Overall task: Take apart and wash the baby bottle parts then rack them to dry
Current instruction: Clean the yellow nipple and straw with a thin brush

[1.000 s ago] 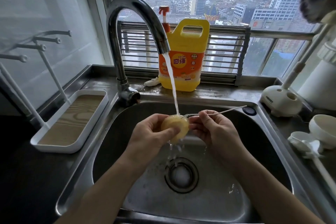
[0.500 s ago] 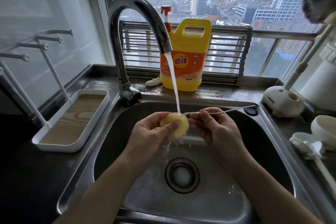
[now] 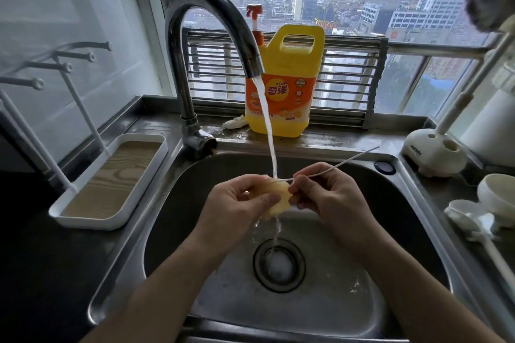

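Yellow jug [image 3: 289, 64], orange label [image 3: 280, 92]

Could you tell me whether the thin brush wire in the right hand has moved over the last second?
Yes: the thin brush wire now tilts steeper, its free end raised toward the sink's back rim.

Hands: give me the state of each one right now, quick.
Left hand: closed on the yellowish bottle part under the running water.
Right hand: closed, pinching the thin wire brush at the part.

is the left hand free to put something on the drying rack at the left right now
Probably not yet: the left hand is closed on the yellowish bottle part under the tap. The drying rack itself looks unobstructed.
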